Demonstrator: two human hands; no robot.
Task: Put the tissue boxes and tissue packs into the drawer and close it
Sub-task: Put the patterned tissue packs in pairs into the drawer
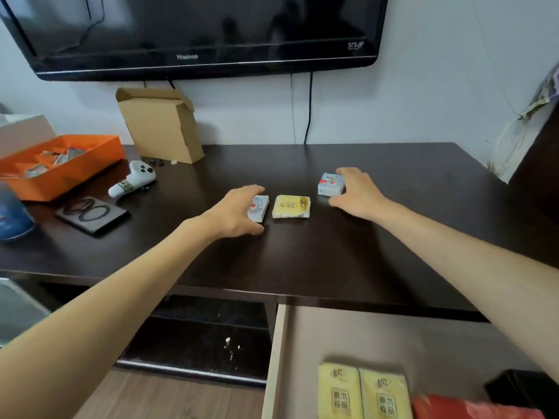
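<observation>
Three small tissue packs lie in a row on the dark table [332, 252]. My left hand [233, 211] reaches over the left light-blue pack [259, 208], fingers spread above it and partly hiding it. A yellow pack [291, 206] lies free in the middle. My right hand [357, 192] curves around the right light-blue pack [331, 184], fingers apart, touching or nearly touching its right side. Below the table edge the drawer [278, 352] stands pulled out, holding two yellow tissue packs [363, 391] and a red pack [472, 409].
At the left stand an orange tray [75, 173], a white controller [133, 178], a black phone [92, 214] with rings on it and a blue object [12, 219]. A cardboard box [163, 125] leans on the wall under the TV [193, 34]. A black object [526, 388] sits at the drawer's right.
</observation>
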